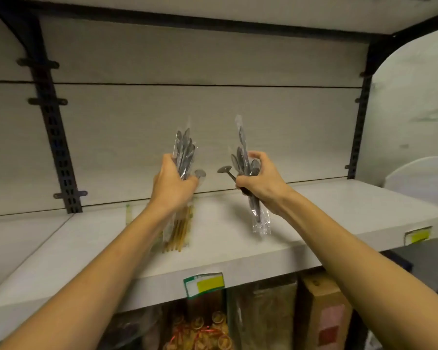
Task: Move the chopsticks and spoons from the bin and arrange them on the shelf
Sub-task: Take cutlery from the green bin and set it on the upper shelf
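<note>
While both arms are reaching up over the pale, wood-grain shelf (314, 210), each of the two hands is gripping a bundle of grey metal spoons sealed in clear plastic sleeves. At the centre of the frame, the left hand (171, 183) is curling its fingers round the left bundle of spoons (185, 152), whose bowls are pointing upward against the shelf's light back panel (213, 117). Just right of centre, the right hand (258, 179) is clutching the right bundle of spoons (245, 160), with some bowls fanning upward, one spoon sticking out sideways toward the left, and wrapped handles hanging below the fist above the shelf. Below the left wrist, a clear packet of brown wooden chopsticks (180, 228) is lying on the shelf, partly hidden by the forearm. A green-and-yellow price label (204, 285) is sitting on the shelf's front edge at lower centre, and packaged goods are showing on the level beneath.
</note>
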`<action>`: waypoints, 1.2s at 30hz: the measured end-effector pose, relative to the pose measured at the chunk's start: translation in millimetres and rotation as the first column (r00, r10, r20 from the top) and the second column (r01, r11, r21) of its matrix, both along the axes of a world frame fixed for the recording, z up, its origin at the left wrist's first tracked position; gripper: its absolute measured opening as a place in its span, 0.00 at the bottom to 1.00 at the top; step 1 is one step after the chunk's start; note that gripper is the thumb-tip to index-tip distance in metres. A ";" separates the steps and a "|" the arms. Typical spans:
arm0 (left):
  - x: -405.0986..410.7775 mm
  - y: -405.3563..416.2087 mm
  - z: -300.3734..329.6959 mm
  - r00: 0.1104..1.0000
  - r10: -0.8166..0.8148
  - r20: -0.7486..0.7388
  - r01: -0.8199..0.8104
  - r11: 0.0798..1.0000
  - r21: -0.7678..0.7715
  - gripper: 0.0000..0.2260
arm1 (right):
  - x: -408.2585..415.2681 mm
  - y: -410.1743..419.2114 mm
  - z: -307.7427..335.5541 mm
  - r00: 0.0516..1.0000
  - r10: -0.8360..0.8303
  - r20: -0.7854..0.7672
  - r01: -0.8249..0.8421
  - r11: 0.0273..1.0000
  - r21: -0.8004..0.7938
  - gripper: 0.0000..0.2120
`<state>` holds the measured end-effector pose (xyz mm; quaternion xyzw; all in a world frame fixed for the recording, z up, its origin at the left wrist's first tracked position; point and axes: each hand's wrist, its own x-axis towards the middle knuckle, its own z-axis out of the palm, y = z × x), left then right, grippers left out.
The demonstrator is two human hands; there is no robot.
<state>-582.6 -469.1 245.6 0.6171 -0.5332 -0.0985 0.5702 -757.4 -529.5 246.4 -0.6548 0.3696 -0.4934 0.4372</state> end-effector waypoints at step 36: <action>-273.4 -194.5 -20.8 0.917 -0.272 0.293 0.059 0.817 0.574 0.34 | -272.8 -171.2 -26.7 0.776 -0.192 -0.601 0.102 0.978 -0.180 0.35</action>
